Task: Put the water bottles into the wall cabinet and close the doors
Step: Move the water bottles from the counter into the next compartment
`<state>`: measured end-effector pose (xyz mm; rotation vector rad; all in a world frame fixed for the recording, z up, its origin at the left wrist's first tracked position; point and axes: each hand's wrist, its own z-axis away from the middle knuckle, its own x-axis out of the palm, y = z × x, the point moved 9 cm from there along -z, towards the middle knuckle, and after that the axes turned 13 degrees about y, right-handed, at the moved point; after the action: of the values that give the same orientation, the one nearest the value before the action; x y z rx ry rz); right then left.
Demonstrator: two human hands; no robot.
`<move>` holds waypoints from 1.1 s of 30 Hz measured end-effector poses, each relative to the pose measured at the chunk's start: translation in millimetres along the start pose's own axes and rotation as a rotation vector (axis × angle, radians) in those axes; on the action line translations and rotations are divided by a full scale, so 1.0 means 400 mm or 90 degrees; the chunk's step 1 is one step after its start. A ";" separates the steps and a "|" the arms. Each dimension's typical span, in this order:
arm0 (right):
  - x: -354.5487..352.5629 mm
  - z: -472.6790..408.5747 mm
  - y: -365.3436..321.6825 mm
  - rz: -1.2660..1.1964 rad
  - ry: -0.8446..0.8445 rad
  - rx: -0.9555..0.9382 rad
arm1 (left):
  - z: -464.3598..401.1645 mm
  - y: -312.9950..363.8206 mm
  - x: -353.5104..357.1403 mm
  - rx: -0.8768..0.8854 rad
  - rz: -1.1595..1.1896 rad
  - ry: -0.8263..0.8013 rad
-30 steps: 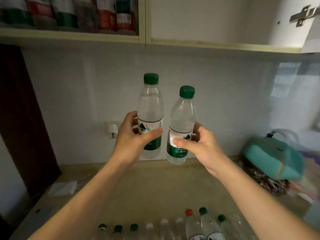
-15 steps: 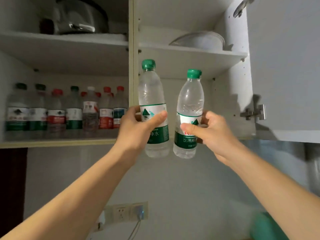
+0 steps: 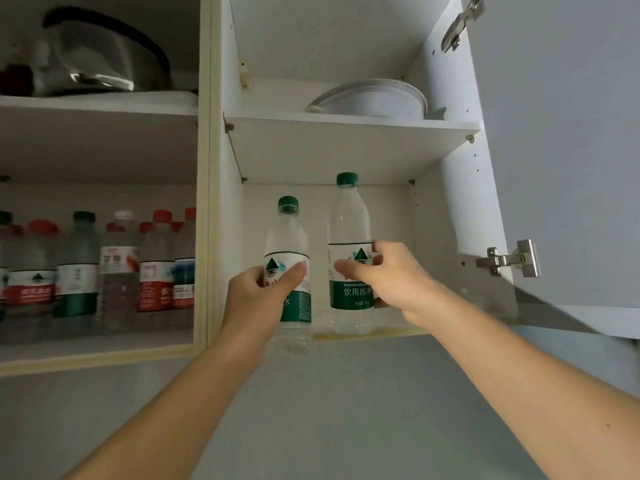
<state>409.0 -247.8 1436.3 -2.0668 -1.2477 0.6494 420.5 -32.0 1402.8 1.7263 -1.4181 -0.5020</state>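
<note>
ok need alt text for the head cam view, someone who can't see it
Two bare hands lift green-capped water bottles toward the lower right shelf of an open wall cabinet: the left hand holds the left bottle, the right hand the right bottle. The left compartment holds a row of bottles; stacked plates sit above.

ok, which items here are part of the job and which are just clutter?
Job:
left hand gripping left bottle
right hand gripping right bottle
cabinet
door
stored bottles

Clutter:
plates
pot
</note>
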 end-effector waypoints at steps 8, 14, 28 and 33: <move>0.025 -0.096 0.082 0.045 -0.011 0.017 | -0.068 0.007 0.085 0.099 0.021 0.004; 0.042 -0.141 0.127 -0.008 -0.041 0.019 | -0.143 -0.079 0.151 0.041 -0.021 -0.016; 0.070 -0.188 0.179 -0.054 -0.064 0.047 | -0.185 -0.099 0.184 0.048 -0.160 -0.042; 0.055 -0.155 0.156 0.053 -0.041 0.026 | -0.165 -0.080 0.177 0.061 -0.276 -0.081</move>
<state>497.5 -266.2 1431.2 -2.0883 -1.1787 0.7800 508.8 -75.4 1429.3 2.1241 -1.1656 -0.7980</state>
